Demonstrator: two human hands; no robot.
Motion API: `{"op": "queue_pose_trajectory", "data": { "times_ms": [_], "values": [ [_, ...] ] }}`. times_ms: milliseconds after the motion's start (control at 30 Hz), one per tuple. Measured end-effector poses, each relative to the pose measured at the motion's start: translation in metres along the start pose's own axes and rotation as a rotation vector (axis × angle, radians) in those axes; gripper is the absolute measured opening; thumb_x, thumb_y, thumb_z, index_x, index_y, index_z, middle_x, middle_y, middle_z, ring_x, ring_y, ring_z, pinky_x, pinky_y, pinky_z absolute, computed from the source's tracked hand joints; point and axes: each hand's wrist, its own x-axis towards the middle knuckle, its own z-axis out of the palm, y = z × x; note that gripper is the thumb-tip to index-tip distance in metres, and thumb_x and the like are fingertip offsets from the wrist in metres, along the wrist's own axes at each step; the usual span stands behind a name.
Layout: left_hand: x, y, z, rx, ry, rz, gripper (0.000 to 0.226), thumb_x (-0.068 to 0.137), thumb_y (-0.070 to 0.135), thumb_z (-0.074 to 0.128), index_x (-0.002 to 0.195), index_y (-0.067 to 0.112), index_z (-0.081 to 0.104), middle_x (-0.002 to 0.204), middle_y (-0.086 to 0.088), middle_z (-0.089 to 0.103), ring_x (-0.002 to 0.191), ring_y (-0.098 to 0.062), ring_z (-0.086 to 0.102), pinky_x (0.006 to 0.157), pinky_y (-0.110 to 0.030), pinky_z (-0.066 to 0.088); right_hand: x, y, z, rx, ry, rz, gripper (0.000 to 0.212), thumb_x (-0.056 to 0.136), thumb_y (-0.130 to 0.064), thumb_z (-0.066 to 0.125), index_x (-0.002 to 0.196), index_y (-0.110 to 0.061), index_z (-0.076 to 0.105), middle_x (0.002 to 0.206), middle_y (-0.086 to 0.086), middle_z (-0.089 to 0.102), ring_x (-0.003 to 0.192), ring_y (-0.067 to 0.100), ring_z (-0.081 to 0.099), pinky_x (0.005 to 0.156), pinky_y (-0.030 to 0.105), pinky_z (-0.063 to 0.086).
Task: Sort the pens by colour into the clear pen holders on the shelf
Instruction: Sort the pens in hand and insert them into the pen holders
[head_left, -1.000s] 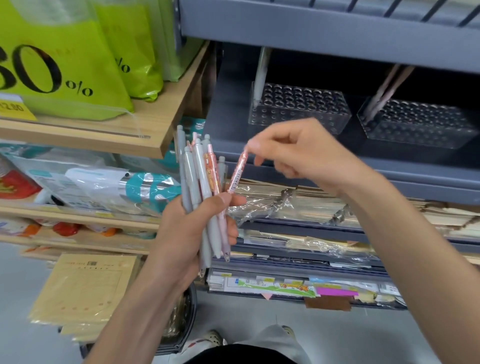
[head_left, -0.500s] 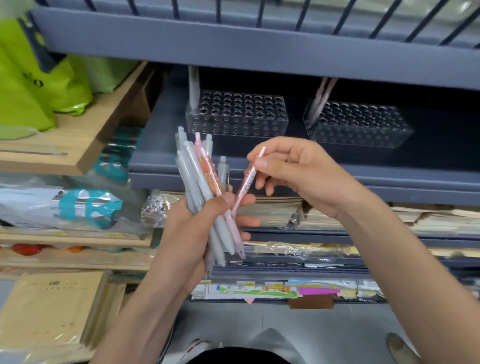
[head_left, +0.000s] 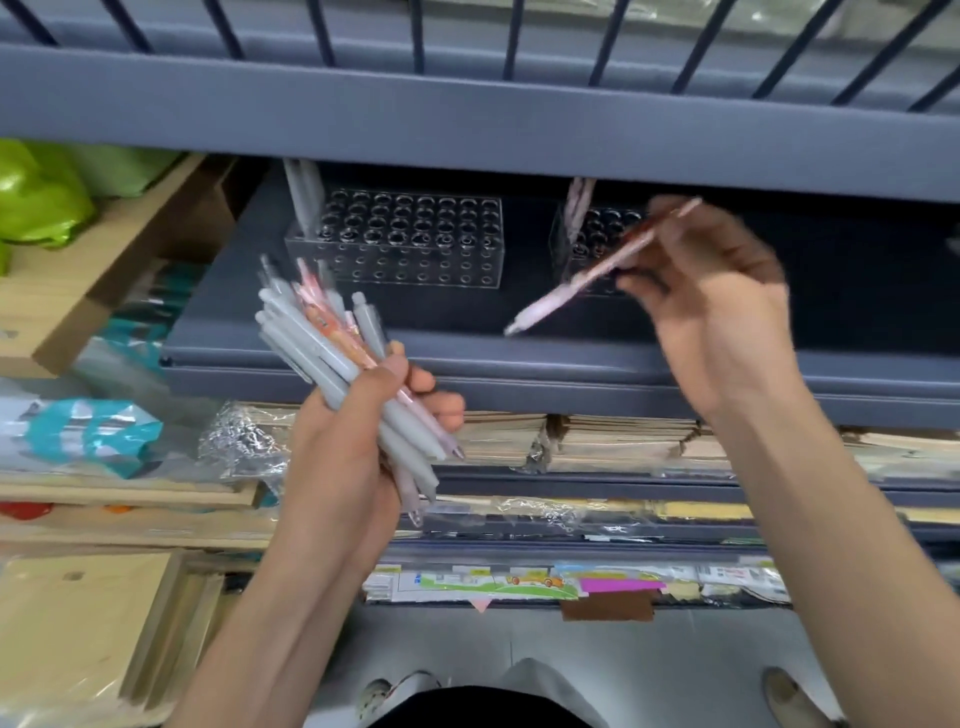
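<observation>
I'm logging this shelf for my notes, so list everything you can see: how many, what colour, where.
left pen holder: one, clear, grey shelf, left
standing grey pens: about two, grey, its back-left corner
right pen holder: one, clear, same shelf, partly hidden
standing pink pens: about two, pink, its left end
green bags: several, green, upper left
paper stacks: several, brown, shelf below
bundle of pens: one, mostly grey, some pink, centre left
single pink pen: one, pink, blurred, before the right holder
left hand: one, gripping the bundle
right hand: one, pinching the single pen
</observation>
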Motion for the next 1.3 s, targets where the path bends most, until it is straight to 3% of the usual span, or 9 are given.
{"op": "queue_pose_trajectory", "data": {
  "times_ms": [267,400,500,600,700,867,1000,1133,1300],
  "values": [
    [0.002,-0.007,0.007,-0.006,-0.086,-0.085,0.019,0.088,0.024,0.066,0.102,0.014,0.057,0.071,-0.002,0.056,0.041,-0.013,0.043,0.040,-0.023,0.038,0.033,-0.024,-0.009,-0.246,0.353,-0.335,0.025,0.079,0.016,0.064,0.083,-0.009,0.066,0.076,0.000,0.068,0.079,0.019,0.062,0.083,0.045,0.056],
    [0.002,-0.008,0.007,-0.002,-0.112,-0.090,0.017,0.088,0.020,0.064,0.103,0.017,0.057,0.072,-0.004,0.057,0.041,-0.014,0.042,0.039,-0.023,0.039,0.041,-0.023,-0.001,-0.261,0.334,-0.295,0.026,0.065,-0.008,0.072,0.087,-0.007,0.058,0.088,0.006,0.062,0.090,0.025,0.058,0.094,0.051,0.051],
    [0.002,-0.008,0.006,0.038,-0.099,-0.074,0.015,0.086,0.017,0.064,0.100,0.015,0.057,0.076,-0.008,0.063,0.040,-0.015,0.043,0.039,-0.024,0.038,0.049,-0.019,0.003,-0.450,0.326,-0.231,0.031,0.070,0.000,0.073,0.093,-0.011,0.056,0.103,0.010,0.064,0.109,0.035,0.060,0.102,0.053,0.045],
    [0.000,-0.007,0.006,0.083,-0.085,-0.063,0.005,0.084,0.014,0.068,0.084,0.019,0.069,0.084,-0.011,0.069,0.042,-0.017,0.046,0.039,-0.024,0.038,0.058,-0.011,0.002,-0.775,0.299,-0.114,0.019,0.081,-0.013,0.071,0.088,-0.022,0.056,0.105,0.006,0.066,0.109,0.028,0.062,0.102,0.042,0.046],
    [-0.001,-0.004,0.004,0.085,-0.079,-0.071,0.015,0.082,0.017,0.071,0.092,0.008,0.065,0.078,-0.015,0.063,0.044,-0.018,0.047,0.039,-0.024,0.037,0.062,-0.003,0.007,-0.939,0.239,-0.102,0.014,0.086,-0.025,0.067,0.084,-0.030,0.055,0.108,0.001,0.069,0.105,0.012,0.063,0.098,0.017,0.045],
    [-0.003,0.000,-0.007,0.090,-0.061,-0.091,0.034,0.083,0.020,0.073,0.106,-0.001,0.059,0.065,-0.014,0.044,0.042,-0.019,0.047,0.038,-0.024,0.039,0.064,0.004,0.016,-0.902,0.140,-0.219,0.024,0.087,-0.012,0.063,0.083,-0.034,0.056,0.111,0.009,0.070,0.111,0.028,0.063,0.104,0.043,0.044],
    [-0.003,0.004,-0.014,0.088,-0.068,-0.084,0.024,0.082,0.019,0.074,0.096,0.003,0.062,0.067,-0.009,0.052,0.046,-0.019,0.050,0.038,-0.024,0.039,0.067,0.006,0.013,-0.959,0.152,-0.210,0.017,0.088,-0.012,0.059,0.081,-0.028,0.060,0.105,0.010,0.071,0.109,0.027,0.064,0.103,0.041,0.045],
    [-0.004,0.007,-0.020,0.100,-0.104,-0.073,0.007,0.082,0.020,0.071,0.076,0.019,0.074,0.073,-0.011,0.053,0.047,-0.018,0.052,0.039,-0.025,0.040,0.067,0.011,0.018,-1.023,0.166,-0.237,0.020,0.089,-0.021,0.061,0.108,-0.014,0.066,0.118,0.003,0.067,0.118,0.020,0.058,0.111,0.033,0.037],
    [-0.005,0.013,-0.028,0.079,-0.134,-0.070,0.015,0.084,0.021,0.070,0.094,0.013,0.065,0.085,-0.009,0.068,0.049,-0.020,0.054,0.042,-0.026,0.044,0.062,0.009,0.026,-0.936,0.221,-0.238,0.013,0.084,-0.018,0.065,0.097,-0.021,0.066,0.114,0.005,0.069,0.113,0.021,0.062,0.103,0.039,0.046]
  ]
}}
